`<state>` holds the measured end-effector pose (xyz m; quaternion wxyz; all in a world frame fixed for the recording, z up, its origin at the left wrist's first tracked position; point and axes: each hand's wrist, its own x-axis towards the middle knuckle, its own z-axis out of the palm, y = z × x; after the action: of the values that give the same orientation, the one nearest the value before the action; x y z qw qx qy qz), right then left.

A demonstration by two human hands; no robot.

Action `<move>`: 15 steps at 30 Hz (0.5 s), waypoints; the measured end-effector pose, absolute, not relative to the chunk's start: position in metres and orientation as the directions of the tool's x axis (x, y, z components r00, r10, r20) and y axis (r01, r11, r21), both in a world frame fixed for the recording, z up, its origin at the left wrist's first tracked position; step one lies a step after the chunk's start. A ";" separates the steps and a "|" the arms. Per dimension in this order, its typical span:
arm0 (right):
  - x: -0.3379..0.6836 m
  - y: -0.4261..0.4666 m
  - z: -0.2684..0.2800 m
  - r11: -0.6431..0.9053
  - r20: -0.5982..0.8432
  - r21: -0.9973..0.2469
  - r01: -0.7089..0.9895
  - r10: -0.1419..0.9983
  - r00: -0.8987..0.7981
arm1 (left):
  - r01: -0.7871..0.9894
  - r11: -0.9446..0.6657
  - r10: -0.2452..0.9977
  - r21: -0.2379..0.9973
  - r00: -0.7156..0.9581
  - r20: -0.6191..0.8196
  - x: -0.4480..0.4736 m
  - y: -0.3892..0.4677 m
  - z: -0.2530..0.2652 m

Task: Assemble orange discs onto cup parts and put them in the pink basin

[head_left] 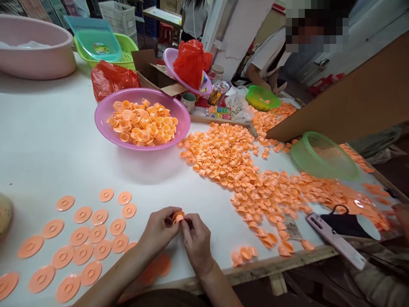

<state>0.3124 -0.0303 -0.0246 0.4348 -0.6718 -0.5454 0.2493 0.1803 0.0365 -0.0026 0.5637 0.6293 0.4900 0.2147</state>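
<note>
My left hand (161,230) and my right hand (196,241) meet near the table's front edge, fingers closed in a pinch. Between their fingertips is a small orange plastic toy cup (180,217) against an orange saucer; fingers hide much of both pieces. Flat round orange saucers (99,217) with a ring in the middle lie spread out left of my hands. To the right, a long heap of small orange cups (220,153) covers the table. A pink-purple bowl (105,128) beyond my hands holds many cups joined to saucers.
A green mesh basket (326,153) sits at the heap's right side, beside a cardboard panel (345,89). A phone (335,241) and a dark face mask (345,224) lie at the right edge. Another person (265,55) works behind, near a green basket (263,100). A pink tub (38,59) stands back left.
</note>
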 end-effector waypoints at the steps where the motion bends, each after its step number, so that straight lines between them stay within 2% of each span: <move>1: 0.312 -0.031 -0.023 -0.014 0.165 -0.854 0.521 0.941 0.297 | 0.340 0.136 0.864 0.931 0.420 -0.280 0.179 0.035 0.000; 4: 0.310 -0.030 -0.015 -0.001 0.203 -0.852 0.523 0.922 0.331 | 0.303 0.116 0.885 0.946 0.401 -0.237 0.176 0.033 0.007; 8: 0.308 -0.025 -0.008 0.021 0.198 -0.858 0.513 0.935 0.293 | 0.270 0.071 0.872 0.960 0.450 -0.191 0.176 0.033 0.013; 15: 0.302 -0.031 -0.005 -0.087 0.168 -0.792 0.604 0.920 0.353 | 0.279 0.001 0.863 0.960 0.485 -0.142 0.175 0.019 0.006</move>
<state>0.3017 -0.0306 -0.0049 0.4123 -0.7118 -0.5353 0.1919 0.1753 0.0187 0.0058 0.5583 0.6565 0.4346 0.2616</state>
